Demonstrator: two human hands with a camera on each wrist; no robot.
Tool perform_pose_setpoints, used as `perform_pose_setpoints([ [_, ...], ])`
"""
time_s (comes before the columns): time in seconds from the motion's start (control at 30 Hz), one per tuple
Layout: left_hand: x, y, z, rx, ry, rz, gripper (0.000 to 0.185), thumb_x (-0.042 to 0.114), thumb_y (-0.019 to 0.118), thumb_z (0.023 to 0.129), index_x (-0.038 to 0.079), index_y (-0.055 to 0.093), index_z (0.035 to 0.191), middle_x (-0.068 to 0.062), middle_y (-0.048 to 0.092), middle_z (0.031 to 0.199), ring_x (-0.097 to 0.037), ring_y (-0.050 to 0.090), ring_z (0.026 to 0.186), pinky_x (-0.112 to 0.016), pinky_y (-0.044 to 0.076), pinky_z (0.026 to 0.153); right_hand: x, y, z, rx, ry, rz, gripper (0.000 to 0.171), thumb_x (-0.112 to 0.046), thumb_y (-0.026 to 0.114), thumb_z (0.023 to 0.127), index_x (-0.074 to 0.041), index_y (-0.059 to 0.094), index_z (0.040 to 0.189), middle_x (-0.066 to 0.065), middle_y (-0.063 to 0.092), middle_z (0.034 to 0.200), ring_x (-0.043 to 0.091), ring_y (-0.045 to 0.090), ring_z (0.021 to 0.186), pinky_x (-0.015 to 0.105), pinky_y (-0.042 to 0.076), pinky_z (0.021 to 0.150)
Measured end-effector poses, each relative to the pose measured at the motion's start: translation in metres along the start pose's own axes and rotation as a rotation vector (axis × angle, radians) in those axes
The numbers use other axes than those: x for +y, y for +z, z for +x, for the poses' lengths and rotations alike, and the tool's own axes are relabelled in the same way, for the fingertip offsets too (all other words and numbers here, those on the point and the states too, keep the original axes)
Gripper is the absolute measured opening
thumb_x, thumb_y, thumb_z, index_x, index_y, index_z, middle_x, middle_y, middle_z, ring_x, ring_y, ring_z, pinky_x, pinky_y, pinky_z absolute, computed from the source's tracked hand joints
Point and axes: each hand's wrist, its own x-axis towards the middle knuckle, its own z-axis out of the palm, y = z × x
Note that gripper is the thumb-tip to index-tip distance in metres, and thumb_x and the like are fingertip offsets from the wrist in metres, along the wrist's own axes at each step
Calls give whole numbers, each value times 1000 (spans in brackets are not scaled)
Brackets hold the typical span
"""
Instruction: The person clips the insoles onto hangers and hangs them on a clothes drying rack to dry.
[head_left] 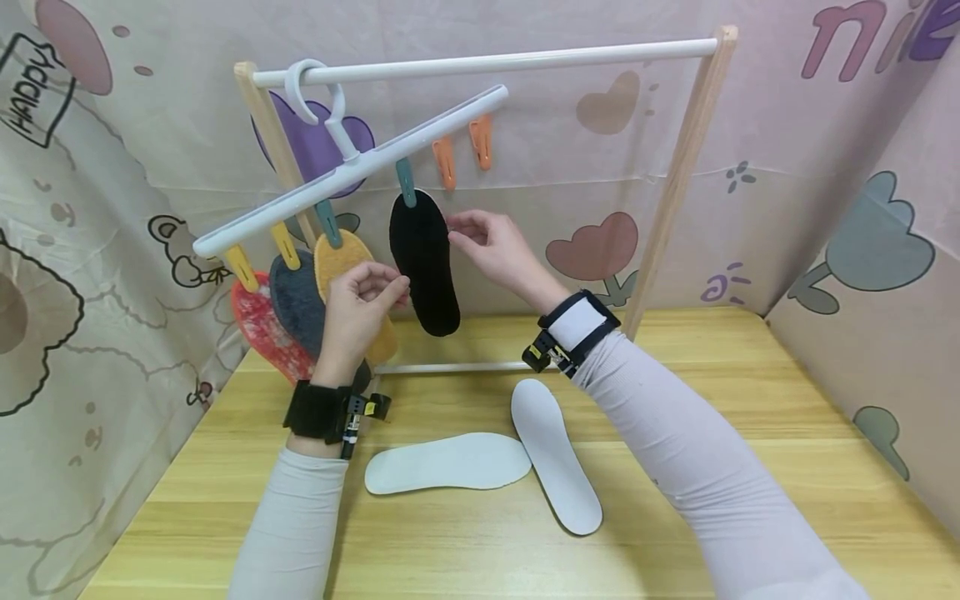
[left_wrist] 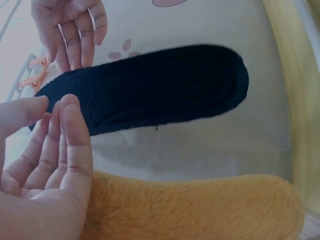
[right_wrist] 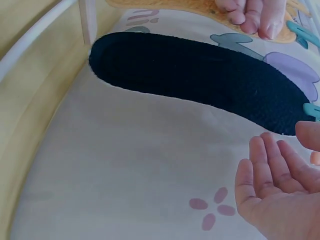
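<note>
- On the white hanger (head_left: 352, 162), which hooks over the rack's white rail (head_left: 487, 60) and tilts down to the left, a black insole (head_left: 423, 262) hangs from a teal clip (head_left: 406, 183).
- Black insole position: suspended toe-up between both hands, above the wooden table (head_left: 750, 433), in front of the patterned backdrop (head_left: 787, 167).
- Left hand (head_left: 360, 304): raised at the insole's left edge. Fingers are loosely bent, tips near the edge; the left wrist view shows the fingers (left_wrist: 67, 135) straight and beside the black insole (left_wrist: 150, 87), not curled round it. Actual contact cannot be confirmed.
- Right hand (head_left: 495, 242): raised at the insole's upper right edge. Fingers are relaxed and point toward the insole; the right wrist view shows the palm (right_wrist: 277, 192) open, apart from the black insole (right_wrist: 200, 77), gripping nothing.
- Left of the black insole, three more insoles hang from clips: yellow insole (head_left: 341, 258), grey insole (head_left: 296, 300), red insole (head_left: 262, 325). The left hand overlaps the yellow one in the head view.
- Two orange clips (head_left: 463, 154) on the hanger's raised end hold nothing.
- On the table, below the hands, lie two white insoles (head_left: 450, 462), their ends close together.
- Both wrists carry black straps with cameras.
</note>
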Motion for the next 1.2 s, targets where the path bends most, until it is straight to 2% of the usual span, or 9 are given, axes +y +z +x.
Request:
perform_pose_setpoints([
  [0.2,-2,3,-1,-13,-15,-17,16,8,72,103,-7,70,105,13,75,84,-6,74,74,-22,65,75,7,-3,-6,-7,11,8,37,-14,61,109,3,65,142,20,73,135,32,72,120,41,57,106],
  [0.67,-2,13,-5,-54,-18,-8,19,8,74,102,-10,73,107,12,75,85,-7,74,74,-23,65,72,19,-10,-20,-24,61,-33,38,-19,62,110,1,66,141,19,73,137,32,71,124,43,56,110],
  [0.77,-2,16,-7,-64,-28,-5,19,9,74,102,-9,73,108,8,75,87,-8,74,75,-23,65,73,22,-11,-24,-32,61,-40,37,-18,62,110,2,66,141,20,73,136,33,71,123,44,56,108],
  [1.03,-6,27,-11,-101,-46,39,17,10,75,102,-6,75,107,-14,77,95,-8,74,75,-24,65,74,28,-16,-40,-51,73,-68,35,-19,63,109,1,69,138,20,74,132,33,72,119,45,57,105],
  [1.2,-8,33,-14,-127,-60,44,18,12,75,102,-5,75,107,-19,76,97,-10,74,75,-24,65,73,34,-20,-50,-69,89,-87,35,-21,63,109,-1,69,138,19,75,131,32,72,117,44,58,103],
])
